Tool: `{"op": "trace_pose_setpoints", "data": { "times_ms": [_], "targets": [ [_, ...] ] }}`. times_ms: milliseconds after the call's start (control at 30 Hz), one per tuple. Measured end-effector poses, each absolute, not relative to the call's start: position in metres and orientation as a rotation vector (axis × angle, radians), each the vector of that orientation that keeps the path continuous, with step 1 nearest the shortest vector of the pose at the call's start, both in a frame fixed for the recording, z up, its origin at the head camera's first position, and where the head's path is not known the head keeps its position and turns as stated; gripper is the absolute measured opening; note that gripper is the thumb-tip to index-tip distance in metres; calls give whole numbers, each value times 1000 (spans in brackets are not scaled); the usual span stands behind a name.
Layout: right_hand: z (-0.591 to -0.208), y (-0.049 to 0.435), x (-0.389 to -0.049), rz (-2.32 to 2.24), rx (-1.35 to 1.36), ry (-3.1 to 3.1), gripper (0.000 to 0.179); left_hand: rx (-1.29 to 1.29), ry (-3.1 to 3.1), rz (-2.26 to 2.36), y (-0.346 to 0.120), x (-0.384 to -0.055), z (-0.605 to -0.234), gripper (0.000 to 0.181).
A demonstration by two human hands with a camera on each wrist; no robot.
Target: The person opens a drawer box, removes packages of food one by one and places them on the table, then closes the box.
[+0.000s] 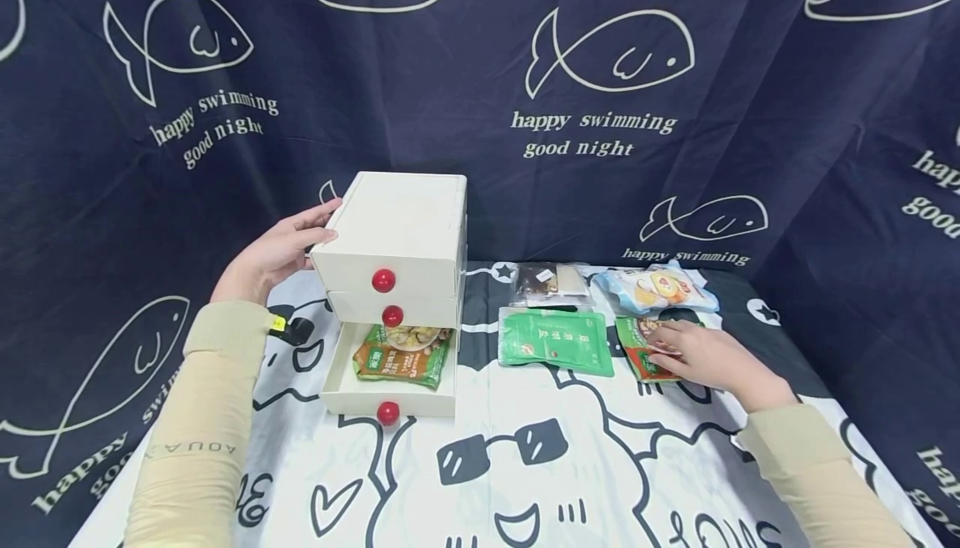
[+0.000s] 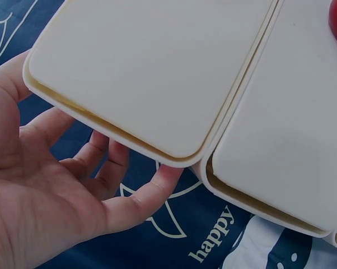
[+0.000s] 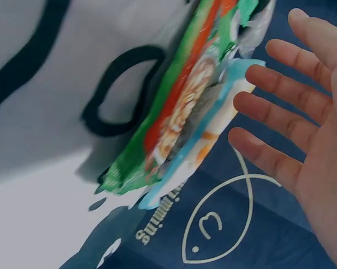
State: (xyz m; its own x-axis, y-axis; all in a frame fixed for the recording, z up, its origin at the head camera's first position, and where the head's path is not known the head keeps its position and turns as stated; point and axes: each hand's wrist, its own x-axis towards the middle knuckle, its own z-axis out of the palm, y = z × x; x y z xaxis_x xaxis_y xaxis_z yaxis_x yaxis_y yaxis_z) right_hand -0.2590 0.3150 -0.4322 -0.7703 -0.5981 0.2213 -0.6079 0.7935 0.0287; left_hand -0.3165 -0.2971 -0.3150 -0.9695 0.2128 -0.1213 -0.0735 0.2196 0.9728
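A white drawer cabinet (image 1: 401,210) with red round knobs stands left of centre. My left hand (image 1: 277,248) rests against its left side near the top, fingers spread and loosely bent in the left wrist view. The bottom drawer (image 1: 341,394) is pulled out and has an orange-and-green food packet (image 1: 401,364) lying in it. My right hand (image 1: 701,352) hovers over a green-and-red food packet (image 1: 637,348) on the right. In the right wrist view its fingers (image 3: 277,120) are extended and apart from that packet (image 3: 185,106); nothing is held.
Left of the right hand lies a flat green pouch (image 1: 557,342). Behind it is a clear packet with dark contents (image 1: 551,283), and a light-blue-and-white snack bag (image 1: 656,288) lies at the back right. A dark blue fish-print curtain (image 1: 480,98) hangs directly behind the table.
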Motion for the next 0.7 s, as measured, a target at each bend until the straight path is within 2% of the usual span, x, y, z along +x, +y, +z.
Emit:
{"op": "trace_pose_setpoints", "data": {
  "times_ms": [367, 700],
  "targets": [
    [-416, 289, -255, 119, 984, -2739, 16, 133, 2276, 1830, -295, -317, -316, 69],
    [-405, 268, -257, 132, 1004, -2717, 23, 137, 2255, 1831, -297, -316, -315, 69]
  ]
}}
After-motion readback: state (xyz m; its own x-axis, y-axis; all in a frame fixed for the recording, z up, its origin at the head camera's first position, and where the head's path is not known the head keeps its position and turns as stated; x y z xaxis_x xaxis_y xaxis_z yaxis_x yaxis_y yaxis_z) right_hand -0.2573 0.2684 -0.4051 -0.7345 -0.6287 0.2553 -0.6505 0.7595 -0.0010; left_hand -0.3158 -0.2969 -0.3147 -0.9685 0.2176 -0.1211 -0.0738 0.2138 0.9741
